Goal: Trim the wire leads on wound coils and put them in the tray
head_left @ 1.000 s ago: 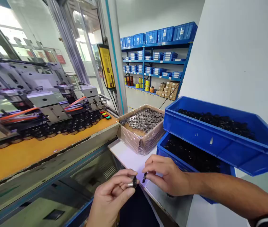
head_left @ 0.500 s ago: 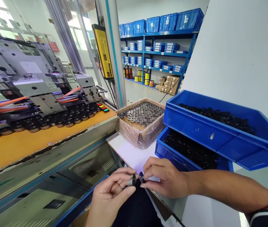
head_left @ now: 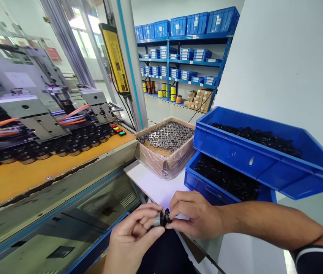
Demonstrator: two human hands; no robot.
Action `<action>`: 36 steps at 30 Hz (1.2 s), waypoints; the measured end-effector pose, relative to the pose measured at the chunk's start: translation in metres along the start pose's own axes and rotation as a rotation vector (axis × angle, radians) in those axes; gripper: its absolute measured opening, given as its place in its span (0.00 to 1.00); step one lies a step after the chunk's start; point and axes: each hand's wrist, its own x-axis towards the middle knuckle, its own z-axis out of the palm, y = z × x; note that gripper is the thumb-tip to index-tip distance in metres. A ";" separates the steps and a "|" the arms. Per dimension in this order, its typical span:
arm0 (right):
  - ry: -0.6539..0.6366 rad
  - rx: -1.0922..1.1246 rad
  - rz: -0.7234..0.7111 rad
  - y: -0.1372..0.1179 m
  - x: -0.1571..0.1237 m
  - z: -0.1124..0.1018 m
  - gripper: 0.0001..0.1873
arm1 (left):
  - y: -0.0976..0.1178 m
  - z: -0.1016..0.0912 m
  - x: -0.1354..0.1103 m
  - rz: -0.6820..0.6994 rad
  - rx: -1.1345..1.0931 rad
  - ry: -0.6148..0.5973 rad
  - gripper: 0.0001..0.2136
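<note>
My left hand [head_left: 135, 232] is closed around a short grey metal cylinder with a black end face [head_left: 158, 219], gripped between thumb and fingers. That black face points right. My right hand [head_left: 192, 214] pinches a small black plastic part [head_left: 167, 215] by its edge, just to the right of the cylinder. The two pieces are very close; whether they touch I cannot tell. Both hands are above my lap, in front of the white table edge. Fingers partly hide both pieces.
A plastic-lined carton [head_left: 165, 163] of metal parts stands on the white table [head_left: 147, 182]. To its right, two stacked blue bins [head_left: 235, 152] hold black parts. On the left, a machine bench [head_left: 73, 161] carries a row of black-topped cylinders [head_left: 74, 148]. Blue shelving [head_left: 167, 57] stands behind.
My right hand has moved slightly left, bringing the black plastic part closer to the cylinder. The black part has turned a little. The whole view has shifted slightly.
</note>
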 end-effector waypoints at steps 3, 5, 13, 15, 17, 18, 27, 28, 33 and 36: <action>0.001 0.006 -0.009 0.001 -0.002 0.001 0.07 | -0.002 0.002 0.003 0.006 0.007 -0.025 0.15; 0.001 0.004 -0.014 0.002 -0.002 0.002 0.05 | -0.004 0.003 0.005 0.007 0.016 -0.054 0.13; -0.006 -0.102 -0.072 0.002 -0.002 0.000 0.03 | -0.001 0.021 -0.006 -0.054 0.005 0.106 0.16; -0.011 -0.111 -0.088 0.001 -0.001 -0.002 0.02 | 0.000 0.027 -0.009 -0.033 -0.015 0.173 0.16; -0.008 -0.115 -0.085 0.000 0.000 -0.006 0.03 | 0.001 0.028 -0.010 -0.021 -0.019 0.189 0.17; -0.011 -0.123 -0.079 0.000 0.000 -0.007 0.05 | 0.001 0.027 -0.011 -0.021 -0.017 0.188 0.17; -0.019 -0.210 -0.188 -0.002 0.004 -0.010 0.07 | 0.003 0.017 -0.010 -0.073 -0.027 0.084 0.15; -0.028 -0.226 -0.204 -0.001 0.004 -0.010 0.06 | 0.003 0.018 -0.011 -0.072 -0.040 0.120 0.15; -0.062 -0.291 -0.349 0.001 0.004 -0.012 0.08 | 0.006 0.022 -0.013 -0.099 -0.015 0.139 0.17; -0.058 -0.277 -0.317 0.000 0.004 -0.012 0.07 | 0.008 0.021 -0.013 -0.114 0.018 0.134 0.17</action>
